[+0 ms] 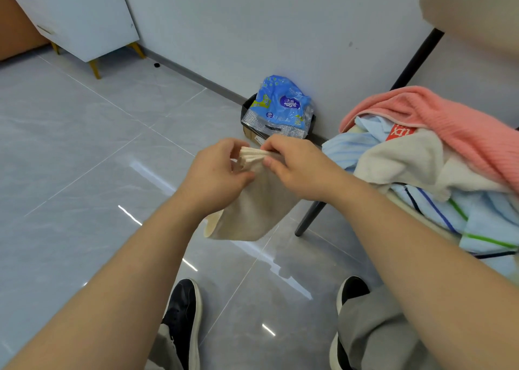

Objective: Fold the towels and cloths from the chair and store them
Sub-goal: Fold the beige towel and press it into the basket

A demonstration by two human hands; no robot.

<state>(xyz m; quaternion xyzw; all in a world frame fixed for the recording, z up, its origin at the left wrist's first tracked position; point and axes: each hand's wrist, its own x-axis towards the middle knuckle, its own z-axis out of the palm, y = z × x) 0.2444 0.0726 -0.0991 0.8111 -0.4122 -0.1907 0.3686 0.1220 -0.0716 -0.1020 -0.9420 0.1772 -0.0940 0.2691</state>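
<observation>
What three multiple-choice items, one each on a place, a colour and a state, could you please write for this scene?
1. Where does the blue plastic pack sit?
A. on a shelf
B. on a dark container by the wall
C. in a drawer

2. What colour is the towel lying uppermost on the chair?
A. pink
B. black
C. purple

3. How is the beige cloth held?
A. spread flat on a table
B. clamped under one arm
C. pinched by the left hand and right hand, hanging below

Answers: 1 B, the pack rests on the container at the wall's foot; 2 A, the top towel is pink; 3 C, both hands pinch its bunched top edge and the rest hangs.
</observation>
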